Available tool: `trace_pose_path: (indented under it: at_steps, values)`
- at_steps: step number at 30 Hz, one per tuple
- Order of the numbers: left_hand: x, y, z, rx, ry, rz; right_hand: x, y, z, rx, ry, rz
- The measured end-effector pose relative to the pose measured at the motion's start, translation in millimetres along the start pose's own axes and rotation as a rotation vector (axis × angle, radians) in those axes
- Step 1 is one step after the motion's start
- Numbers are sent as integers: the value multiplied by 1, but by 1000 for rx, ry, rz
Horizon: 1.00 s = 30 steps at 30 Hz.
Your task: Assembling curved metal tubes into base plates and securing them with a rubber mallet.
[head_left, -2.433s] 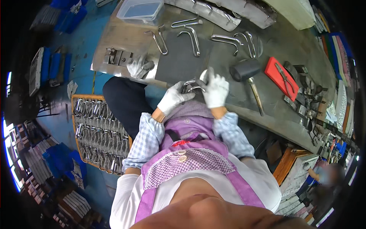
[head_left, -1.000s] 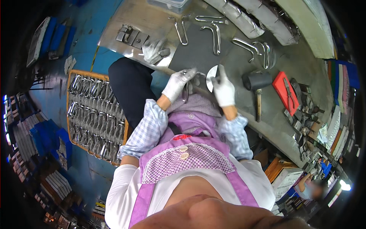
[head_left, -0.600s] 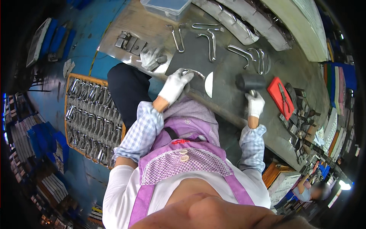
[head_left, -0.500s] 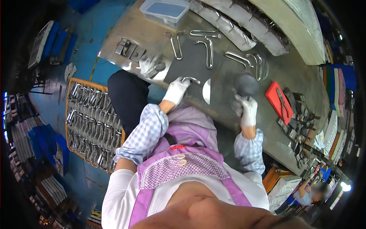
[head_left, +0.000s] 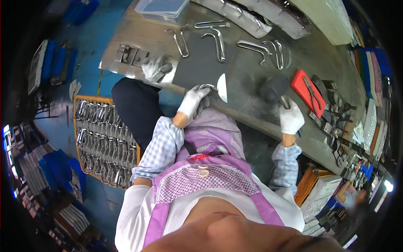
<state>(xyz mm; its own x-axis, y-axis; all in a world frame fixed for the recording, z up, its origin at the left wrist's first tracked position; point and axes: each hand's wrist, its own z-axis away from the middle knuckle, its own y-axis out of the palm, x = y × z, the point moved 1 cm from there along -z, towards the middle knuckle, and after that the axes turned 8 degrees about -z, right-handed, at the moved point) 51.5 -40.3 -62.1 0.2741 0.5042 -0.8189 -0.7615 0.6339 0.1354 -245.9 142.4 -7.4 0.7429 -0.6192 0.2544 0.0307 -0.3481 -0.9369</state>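
My left hand [head_left: 192, 102], in a white glove, is closed around a curved shiny metal piece [head_left: 207, 86] at the table's near edge. Part of that piece is hidden by the fingers. Just right of it is a bright half-round shape [head_left: 222, 89]. My right hand [head_left: 291, 119], gloved as well, grips the handle of a mallet-like tool [head_left: 270, 90], whose dark rounded head is blurred over the table. Several bent shiny metal pieces lie beyond the hands, among them a hooked one [head_left: 220, 48] on a dark mat [head_left: 194, 67] and a U-shaped one [head_left: 279, 56].
Pliers [head_left: 311, 93] rest on a red pad [head_left: 300, 86] at the right, beside metal blocks [head_left: 331, 126]. A crumpled glove [head_left: 156, 68] and a metal fixture [head_left: 131, 55] are on the left. A clear plastic box [head_left: 163, 8] stands far back. Lower left, a tray [head_left: 75, 138] holds several metal instruments.
My right hand has moved right and slightly nearer to me with the mallet-like tool, which is now tilted. My left hand keeps the curved metal piece, now close to the half-round shape. The view has shifted.
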Motion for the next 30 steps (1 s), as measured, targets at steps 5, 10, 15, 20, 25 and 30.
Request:
trace_pose_path:
  at_steps: [5,10,15,20,25,30]
  values:
    - [-11,17,17,-101,352,-516,129,56,28,-26,-342,-169]
    - [19,4,21,-78,112,108,161,94,49,337,68,-416]
    - [40,3,24,-341,367,53,183,35,55,636,167,-1054]
    - [51,11,30,-333,227,399,204,11,58,678,106,-1006]
    - [37,23,39,-430,281,467,203,16,65,786,101,-1108]
    - [42,-10,49,-467,365,279,229,17,71,791,224,-1305]
